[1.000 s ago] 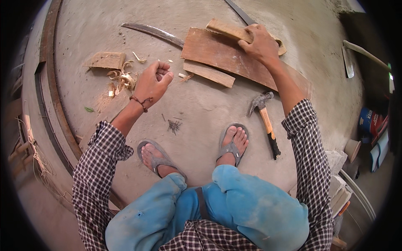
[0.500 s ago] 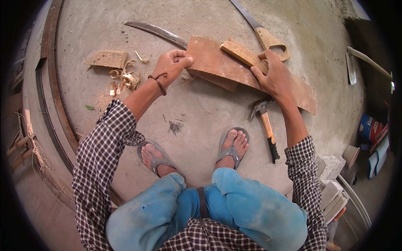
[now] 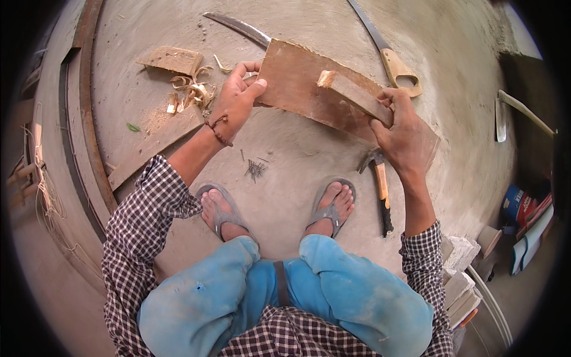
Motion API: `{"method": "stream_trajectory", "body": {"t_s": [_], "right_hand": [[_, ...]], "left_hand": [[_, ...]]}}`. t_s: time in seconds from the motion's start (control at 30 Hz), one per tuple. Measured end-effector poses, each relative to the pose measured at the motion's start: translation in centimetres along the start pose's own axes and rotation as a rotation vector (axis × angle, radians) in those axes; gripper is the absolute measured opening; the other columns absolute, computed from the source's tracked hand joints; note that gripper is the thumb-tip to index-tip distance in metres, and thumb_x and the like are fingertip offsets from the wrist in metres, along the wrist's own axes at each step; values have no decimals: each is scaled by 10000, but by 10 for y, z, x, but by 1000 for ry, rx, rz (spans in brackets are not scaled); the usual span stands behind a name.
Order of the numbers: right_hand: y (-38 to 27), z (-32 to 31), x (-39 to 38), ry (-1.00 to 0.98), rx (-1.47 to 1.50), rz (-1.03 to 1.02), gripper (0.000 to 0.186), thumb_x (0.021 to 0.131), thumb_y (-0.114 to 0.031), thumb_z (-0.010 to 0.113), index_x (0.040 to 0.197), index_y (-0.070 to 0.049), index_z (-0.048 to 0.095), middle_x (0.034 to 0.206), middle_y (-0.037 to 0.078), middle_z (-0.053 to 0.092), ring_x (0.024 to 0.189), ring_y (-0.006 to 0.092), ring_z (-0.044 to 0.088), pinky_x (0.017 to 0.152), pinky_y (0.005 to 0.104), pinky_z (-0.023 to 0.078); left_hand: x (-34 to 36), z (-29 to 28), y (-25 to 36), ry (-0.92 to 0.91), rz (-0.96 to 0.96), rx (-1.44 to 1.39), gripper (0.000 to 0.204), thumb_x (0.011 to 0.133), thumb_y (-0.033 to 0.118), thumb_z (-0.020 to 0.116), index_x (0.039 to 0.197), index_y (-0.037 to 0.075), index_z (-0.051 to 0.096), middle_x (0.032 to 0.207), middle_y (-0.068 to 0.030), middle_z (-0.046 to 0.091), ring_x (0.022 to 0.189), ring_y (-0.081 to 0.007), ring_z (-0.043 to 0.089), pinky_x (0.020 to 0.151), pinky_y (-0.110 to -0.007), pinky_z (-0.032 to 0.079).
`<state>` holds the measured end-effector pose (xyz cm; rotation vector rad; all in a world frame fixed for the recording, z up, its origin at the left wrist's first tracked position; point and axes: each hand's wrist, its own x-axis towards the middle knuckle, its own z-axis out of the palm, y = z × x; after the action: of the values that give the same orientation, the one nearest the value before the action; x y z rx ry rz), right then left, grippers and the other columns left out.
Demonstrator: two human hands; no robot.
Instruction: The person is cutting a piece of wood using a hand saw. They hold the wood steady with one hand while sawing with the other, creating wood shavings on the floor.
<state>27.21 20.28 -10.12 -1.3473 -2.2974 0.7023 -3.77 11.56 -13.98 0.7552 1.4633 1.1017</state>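
My left hand (image 3: 235,98) grips the left end of a thin brown wooden panel (image 3: 297,74), thumb on top and fingers partly hidden behind it. My right hand (image 3: 401,131) is closed around the right end of a short wooden block (image 3: 360,98), which lies slantwise over the panel's face. The block's free end is pale and rough-cut. Whether my right fingers also grip the panel cannot be made out. Beyond the panel lies a curved metal blade (image 3: 238,27), its near end hidden. A claw hammer (image 3: 382,184) rests on the floor below my right hand.
A handsaw (image 3: 388,59) lies at the far right. Several loose nails (image 3: 256,171) are scattered ahead of my feet. Left are a wood offcut (image 3: 172,59), curled shavings (image 3: 199,92) and a plank (image 3: 157,146) by my forearm. Broken blocks (image 3: 461,253) stand at the right.
The panel has tilted in my hands, and the block over it has turned to show its side. A plank now shows beside my left forearm. The view has shifted slightly.
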Motion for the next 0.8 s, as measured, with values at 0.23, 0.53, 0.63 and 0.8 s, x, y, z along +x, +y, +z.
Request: {"method": "stream_trajectory", "body": {"t_s": [0.23,0.53,0.63,0.8], "right_hand": [[-38,39,10,-81,21,-160,433,808,-55,736,1228,-149,686,1101,100,629,901,306,706,752,415,569],[-56,73,8,-172,-20,-154,388,828,-84,749,1208,-149,703,1100,67,632,859,271,712,734,392,580],[-55,75,6,-168,-18,-160,395,823,-76,754,1210,-142,712,1089,66,634,864,263,708,742,384,578],[-59,72,4,-166,-9,-195,350,840,-117,773,1183,-151,707,1094,58,633,846,245,725,712,384,595]], "left_hand": [[-19,-40,-26,38,-186,-285,422,1082,300,522,1405,28,526,1263,-108,661,1162,-184,666,907,-380,600],[-24,-43,-38,-25,-199,-220,395,1077,341,580,1367,74,559,1276,-37,665,1152,-108,655,947,-322,576],[-28,-39,-34,-47,-136,-161,435,1073,292,599,1421,46,509,1324,-70,654,1193,-123,644,994,-313,557],[-25,-40,-43,-80,-54,-116,523,1077,234,594,1505,-1,406,1373,-136,638,1218,-158,640,1054,-319,528]]}}
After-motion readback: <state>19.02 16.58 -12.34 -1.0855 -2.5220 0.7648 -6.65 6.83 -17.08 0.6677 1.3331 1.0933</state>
